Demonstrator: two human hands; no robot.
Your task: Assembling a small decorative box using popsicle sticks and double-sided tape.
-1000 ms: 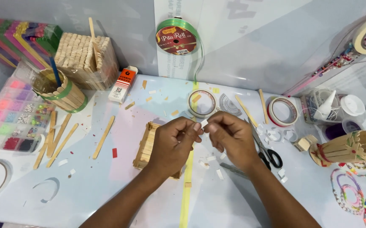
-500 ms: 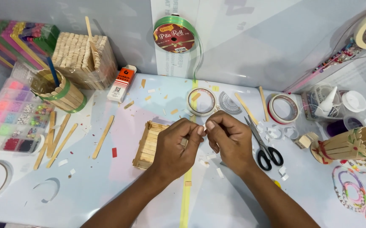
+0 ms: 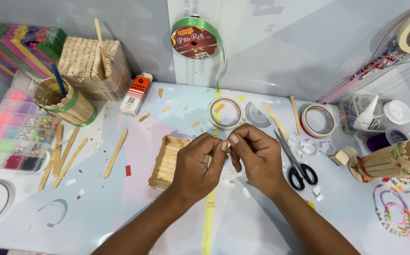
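- Hands meeting at mid-table: the person's left hand (image 3: pixel 196 163) and right hand (image 3: pixel 258 158) are coming together fingertip to fingertip above a pale craft table (image 3: pixel 167 212).
- Both hands are pinching something small between thumb and forefinger; it is too tiny to identify, though the fingers are pressed together on it where the two hands touch.
- Directly under the left hand, a flat raft of wooden craft sticks (image 3: pixel 165 163) is lying on the table, partly hidden by the knuckles.
- Black-handled scissors (image 3: pixel 295 163) are resting just beside the right hand, blades pointing away from the person.
- A yellow ribbon strip (image 3: pixel 208 222) is running down the table between the forearms.
- A ring of clear tape (image 3: pixel 225 113) is sitting just beyond the fingertips, and a second tape roll (image 3: pixel 317 120) is lying farther right.
- Loose craft sticks (image 3: pixel 65 153) are lying scattered at left, near a tray of coloured beads (image 3: pixel 11 134).
- A green ribbon spool (image 3: pixel 196 40) is leaning against the back wall.
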